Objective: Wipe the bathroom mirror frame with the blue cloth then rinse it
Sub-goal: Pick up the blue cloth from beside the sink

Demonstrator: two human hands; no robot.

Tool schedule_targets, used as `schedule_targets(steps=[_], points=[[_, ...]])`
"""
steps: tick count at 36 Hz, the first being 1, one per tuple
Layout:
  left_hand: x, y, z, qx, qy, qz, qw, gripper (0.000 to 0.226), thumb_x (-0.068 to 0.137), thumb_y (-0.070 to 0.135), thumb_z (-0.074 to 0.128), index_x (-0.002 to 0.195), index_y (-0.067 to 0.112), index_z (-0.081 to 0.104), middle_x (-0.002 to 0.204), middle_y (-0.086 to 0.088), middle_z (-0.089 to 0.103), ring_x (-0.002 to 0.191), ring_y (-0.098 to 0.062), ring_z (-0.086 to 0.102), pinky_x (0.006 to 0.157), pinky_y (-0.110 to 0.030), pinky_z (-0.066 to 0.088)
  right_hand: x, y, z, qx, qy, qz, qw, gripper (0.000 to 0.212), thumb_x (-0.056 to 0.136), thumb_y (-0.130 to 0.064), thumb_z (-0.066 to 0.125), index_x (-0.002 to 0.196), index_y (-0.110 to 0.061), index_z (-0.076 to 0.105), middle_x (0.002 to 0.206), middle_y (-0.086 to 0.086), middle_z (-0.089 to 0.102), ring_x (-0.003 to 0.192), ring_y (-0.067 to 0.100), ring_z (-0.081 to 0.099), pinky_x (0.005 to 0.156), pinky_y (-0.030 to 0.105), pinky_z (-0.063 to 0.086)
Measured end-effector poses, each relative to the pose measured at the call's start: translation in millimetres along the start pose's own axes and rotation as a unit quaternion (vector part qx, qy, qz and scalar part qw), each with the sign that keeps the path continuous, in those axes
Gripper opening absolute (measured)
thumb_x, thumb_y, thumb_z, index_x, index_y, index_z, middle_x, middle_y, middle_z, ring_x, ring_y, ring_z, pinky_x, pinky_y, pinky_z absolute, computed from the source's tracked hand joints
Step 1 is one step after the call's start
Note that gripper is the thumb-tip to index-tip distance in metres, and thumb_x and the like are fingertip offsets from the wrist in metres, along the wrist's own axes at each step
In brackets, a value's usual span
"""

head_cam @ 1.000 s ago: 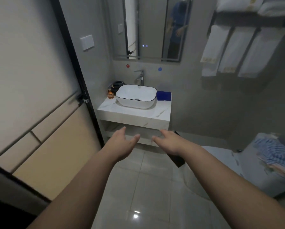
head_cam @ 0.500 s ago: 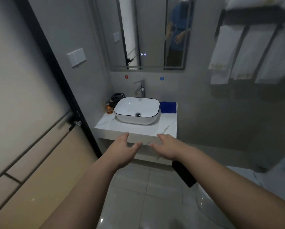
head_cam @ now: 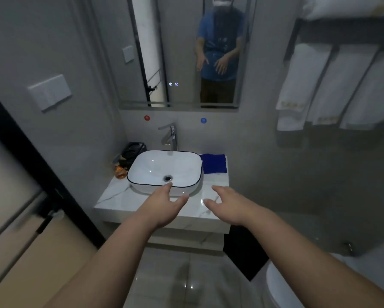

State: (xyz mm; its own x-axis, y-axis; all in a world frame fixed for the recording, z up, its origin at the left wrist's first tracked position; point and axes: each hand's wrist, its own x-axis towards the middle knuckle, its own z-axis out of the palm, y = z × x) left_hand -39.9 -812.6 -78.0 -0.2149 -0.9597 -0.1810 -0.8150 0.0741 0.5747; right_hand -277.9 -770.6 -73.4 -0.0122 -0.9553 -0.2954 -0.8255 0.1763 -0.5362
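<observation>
A folded blue cloth lies on the marble counter, just right of the white basin. The mirror hangs on the wall above, its thin frame running along the bottom edge. A chrome tap stands behind the basin. My left hand hovers open in front of the basin's near rim. Open too, my right hand is over the counter's front right part, below the cloth and apart from it. Both hands hold nothing.
Dark toiletry items and an orange bottle sit left of the basin. White towels hang on a rack at the right. A dark-framed door is at the left, a toilet at the lower right.
I have come closer to the sink and the view has tilted up. Both hands have moved forward, from below the counter's front edge to over it.
</observation>
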Motion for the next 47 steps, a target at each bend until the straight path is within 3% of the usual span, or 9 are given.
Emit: schedule_targets(steps=[8, 13, 17, 26, 32, 37, 40, 44, 47], points=[[105, 19, 4, -0.013, -0.038, 0.013, 0.999, 0.093, 0.096, 0.071, 0.055, 0.170, 0.023, 0.026, 0.176, 0.003, 0.031, 0.160, -0.020, 0.033, 0.128, -0.039, 0.030, 90, 20, -27, 0.029, 0.000, 0.026, 0.999, 0.086, 0.097, -0.072, 0.047, 0.169, -0.032, 0.025, 0.177, -0.002, 0.024, 0.158, 0.024, 0.036, 0.117, 0.040, 0.038], [167, 15, 1, 0.004, -0.028, -0.002, 1.000, 0.091, 0.099, 0.069, 0.055, 0.170, 0.022, 0.025, 0.175, 0.003, 0.031, 0.159, -0.019, 0.034, 0.127, -0.038, 0.030, 165, 24, -40, 0.027, -0.009, 0.002, 1.000, 0.077, 0.096, -0.068, 0.048, 0.163, -0.032, 0.038, 0.170, 0.001, 0.038, 0.152, 0.024, 0.043, 0.106, 0.037, 0.040], [206, 4, -10, 0.004, -0.030, -0.013, 0.999, 0.093, 0.097, 0.070, 0.056, 0.170, 0.021, 0.026, 0.173, 0.003, 0.035, 0.156, -0.014, 0.037, 0.113, -0.026, 0.030, 224, 15, -47, 0.014, -0.021, -0.002, 1.000, 0.077, 0.101, -0.065, 0.047, 0.167, -0.030, 0.032, 0.173, 0.002, 0.033, 0.155, 0.028, 0.039, 0.117, 0.043, 0.040], [292, -37, -51, 0.010, -0.022, -0.044, 0.999, 0.095, 0.094, 0.075, 0.054, 0.170, 0.026, 0.026, 0.176, 0.005, 0.029, 0.160, -0.016, 0.031, 0.125, -0.033, 0.028, 316, -26, -47, -0.015, -0.059, -0.023, 0.998, 0.078, 0.105, -0.061, 0.048, 0.171, -0.028, 0.023, 0.178, 0.000, 0.021, 0.161, 0.025, 0.030, 0.126, 0.042, 0.033], [362, -71, -63, -0.004, -0.070, -0.026, 0.997, 0.094, 0.096, 0.072, 0.055, 0.171, 0.026, 0.022, 0.177, 0.006, 0.026, 0.161, -0.015, 0.029, 0.125, -0.033, 0.027, 377, -41, -35, -0.004, -0.046, 0.018, 0.999, 0.074, 0.104, -0.058, 0.048, 0.168, -0.028, 0.027, 0.175, -0.001, 0.028, 0.154, 0.026, 0.040, 0.115, 0.043, 0.043], [425, -104, -75, 0.002, -0.090, 0.004, 0.996, 0.090, 0.098, 0.067, 0.060, 0.169, 0.024, 0.026, 0.175, 0.002, 0.031, 0.156, -0.014, 0.036, 0.123, -0.032, 0.030, 420, -58, -16, 0.003, -0.049, 0.054, 0.997, 0.076, 0.107, -0.057, 0.050, 0.171, -0.025, 0.023, 0.178, 0.000, 0.024, 0.159, 0.022, 0.033, 0.124, 0.040, 0.035], [456, -116, -81, -0.012, -0.096, 0.030, 0.995, 0.082, 0.097, 0.062, 0.065, 0.166, 0.031, 0.033, 0.168, 0.003, 0.042, 0.146, -0.012, 0.045, 0.112, -0.026, 0.034, 438, -68, -9, 0.027, -0.048, 0.082, 0.995, 0.077, 0.107, -0.058, 0.050, 0.171, -0.025, 0.023, 0.177, 0.000, 0.026, 0.159, 0.022, 0.034, 0.125, 0.039, 0.034], [486, -116, -82, -0.018, -0.125, 0.043, 0.991, 0.080, 0.098, 0.063, 0.064, 0.166, 0.040, 0.029, 0.168, 0.002, 0.042, 0.152, -0.019, 0.044, 0.116, -0.034, 0.037, 454, -69, -1, 0.042, -0.053, 0.100, 0.993, 0.076, 0.107, -0.059, 0.048, 0.171, -0.027, 0.023, 0.178, -0.003, 0.023, 0.162, 0.019, 0.027, 0.129, 0.038, 0.026], [502, -107, -77, -0.029, -0.138, 0.057, 0.988, 0.080, 0.099, 0.060, 0.065, 0.167, 0.040, 0.027, 0.169, 0.003, 0.042, 0.151, -0.018, 0.044, 0.112, -0.029, 0.036, 467, -56, 0, 0.042, -0.038, 0.132, 0.990, 0.071, 0.106, -0.060, 0.048, 0.169, -0.032, 0.029, 0.175, -0.007, 0.029, 0.157, 0.019, 0.035, 0.122, 0.035, 0.033]])
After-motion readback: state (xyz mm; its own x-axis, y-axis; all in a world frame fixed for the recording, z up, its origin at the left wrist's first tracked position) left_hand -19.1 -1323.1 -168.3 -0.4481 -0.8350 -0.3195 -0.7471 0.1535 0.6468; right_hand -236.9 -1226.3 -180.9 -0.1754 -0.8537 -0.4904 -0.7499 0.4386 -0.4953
